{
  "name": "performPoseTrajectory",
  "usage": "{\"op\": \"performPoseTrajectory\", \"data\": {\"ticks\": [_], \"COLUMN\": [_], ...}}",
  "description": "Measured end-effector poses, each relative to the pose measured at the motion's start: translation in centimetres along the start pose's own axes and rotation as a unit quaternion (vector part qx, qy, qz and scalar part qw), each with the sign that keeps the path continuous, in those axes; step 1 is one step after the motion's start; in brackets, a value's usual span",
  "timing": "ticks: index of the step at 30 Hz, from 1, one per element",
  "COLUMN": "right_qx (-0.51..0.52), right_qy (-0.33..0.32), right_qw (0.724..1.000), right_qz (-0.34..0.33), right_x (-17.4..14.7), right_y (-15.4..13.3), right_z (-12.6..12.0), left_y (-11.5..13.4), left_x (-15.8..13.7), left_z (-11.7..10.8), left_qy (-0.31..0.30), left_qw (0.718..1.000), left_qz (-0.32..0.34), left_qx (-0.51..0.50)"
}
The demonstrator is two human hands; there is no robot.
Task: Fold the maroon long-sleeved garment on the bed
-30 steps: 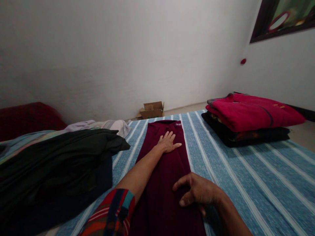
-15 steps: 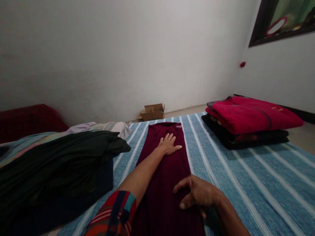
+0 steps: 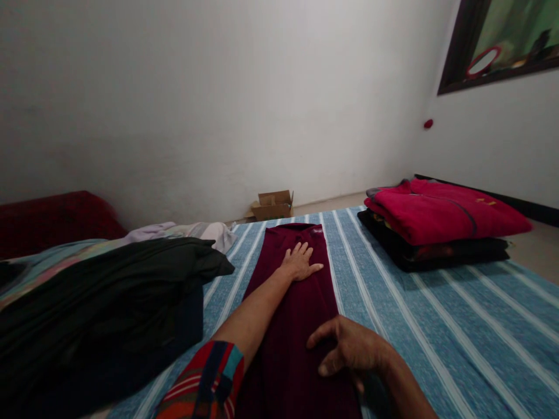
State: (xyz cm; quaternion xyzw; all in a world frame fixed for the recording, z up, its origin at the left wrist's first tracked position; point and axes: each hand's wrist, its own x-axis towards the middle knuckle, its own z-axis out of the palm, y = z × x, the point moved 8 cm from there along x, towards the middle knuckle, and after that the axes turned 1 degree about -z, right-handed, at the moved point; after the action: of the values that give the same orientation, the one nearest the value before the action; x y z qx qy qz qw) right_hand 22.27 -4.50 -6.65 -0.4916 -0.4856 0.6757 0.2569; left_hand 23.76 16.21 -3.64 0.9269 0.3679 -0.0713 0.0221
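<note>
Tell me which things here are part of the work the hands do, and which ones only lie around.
In the work:
- maroon garment, laid long on the bed
- left hand, flat on it
- right hand, on its near part

Lying about:
- dark clothes pile
- red and black folded stack
- cardboard box
- striped sheet
- picture on the wall

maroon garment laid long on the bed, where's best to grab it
Probably the far collar end of the maroon garment, just beyond the left hand, pinching both corners from above. It lies flat in a long narrow strip, so only its edges offer a grip. The right hand rests on the near part.
</note>
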Motion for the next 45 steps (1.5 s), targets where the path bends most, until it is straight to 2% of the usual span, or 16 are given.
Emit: {"op": "performPoseTrajectory", "data": {"ticks": [6,9,11,14,18,22,28,34,38,40,41,43,44,45], "right_qx": [-0.011,-0.002,0.001,0.001,-0.005,-0.018,-0.052,-0.075,-0.141,-0.229,-0.292,-0.412,-0.449,-0.464], "right_qy": [-0.001,-0.009,-0.009,-0.010,-0.014,-0.006,0.007,0.040,0.052,0.089,0.130,0.240,0.291,0.326], "right_qw": [1.000,1.000,1.000,1.000,0.999,0.999,0.998,0.996,0.989,0.969,0.948,0.879,0.844,0.821], "right_qz": [-0.015,-0.021,-0.023,-0.026,-0.048,-0.043,-0.047,-0.026,0.005,0.021,0.018,-0.013,-0.038,-0.069], "right_x": [0.2,0.2,0.2,0.1,-0.2,-0.5,-0.8,-1.5,-2.6,-3.8,-4.6,-6.8,-8.1,-9.3], "right_y": [0.0,-0.1,-0.3,-0.4,-0.9,-0.8,-0.5,-0.1,-0.7,-1.7,-2.5,-4.6,-5.5,-6.1], "right_z": [-0.1,0.0,0.0,0.0,0.1,-0.2,-0.4,-0.3,0.2,0.3,0.3,0.5,1.1,1.9], "left_y": [0.6,1.3,1.9,3.3,4.4,4.6,4.2,4.2,4.4,4.4,4.4,4.4,4.4,4.4], "left_x": [-0.7,-2.3,-4.4,-9.3,-16.4,-20.2,-20.3,-20.1,-20.1,-20.0,-19.9,-19.8,-19.7,-19.6], "left_z": [-1.7,-2.9,-3.3,-3.1,-1.4,0.3,2.1,2.6,2.9,2.9,3.0,3.0,3.0,3.0], "left_qy": [0.038,0.064,0.072,0.064,0.020,0.002,-0.037,-0.018,0.001,0.006,0.008,0.014,0.017,0.020], "left_qw": [0.999,0.998,0.997,0.998,0.999,0.998,0.996,0.997,0.997,0.998,0.998,0.998,0.998,0.998], "left_qz": [-0.008,-0.024,-0.032,-0.025,-0.025,-0.029,-0.012,0.007,0.019,0.022,0.022,0.021,0.020,0.020], "left_qx": [0.006,0.007,0.006,0.002,-0.029,-0.058,-0.079,-0.077,-0.073,-0.065,-0.063,-0.060,-0.060,-0.061]}}
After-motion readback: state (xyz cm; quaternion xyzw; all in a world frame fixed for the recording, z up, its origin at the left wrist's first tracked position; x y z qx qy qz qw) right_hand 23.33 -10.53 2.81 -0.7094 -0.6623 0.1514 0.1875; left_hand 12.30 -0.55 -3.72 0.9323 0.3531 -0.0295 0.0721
